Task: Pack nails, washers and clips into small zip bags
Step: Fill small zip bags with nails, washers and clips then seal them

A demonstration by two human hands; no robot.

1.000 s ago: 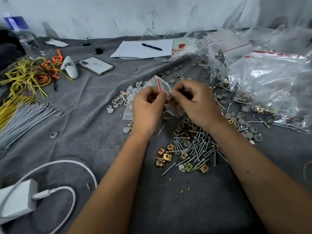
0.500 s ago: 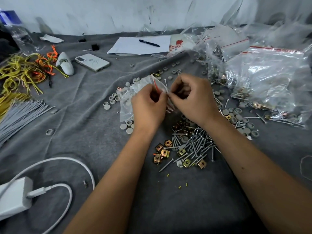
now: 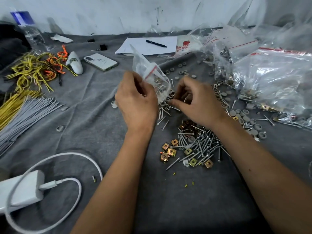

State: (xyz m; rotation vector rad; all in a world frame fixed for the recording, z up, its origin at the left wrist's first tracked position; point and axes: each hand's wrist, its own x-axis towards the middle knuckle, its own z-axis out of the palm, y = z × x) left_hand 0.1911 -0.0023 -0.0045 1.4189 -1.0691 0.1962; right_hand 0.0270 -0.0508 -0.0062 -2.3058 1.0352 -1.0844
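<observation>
Fingers of the left hand (image 3: 136,102) pinch the small zip bag (image 3: 150,73); right hand (image 3: 197,100) curls, pinching nails (image 3: 200,146) beside bare grey cloth (image 3: 94,115).

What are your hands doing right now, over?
Left hand holds small clear zip bag, nails inside. Right hand curled, pinching at silver nails beneath. Nothing blocking.

Grey cloth (image 3: 94,115) on the worktop; clear zip bag (image 3: 148,71) with red seal stripe; brass-gold clips (image 3: 171,152); silver nails (image 3: 202,146); grey washers (image 3: 243,115); yellow ties (image 3: 32,68); white charger (image 3: 22,188).
</observation>
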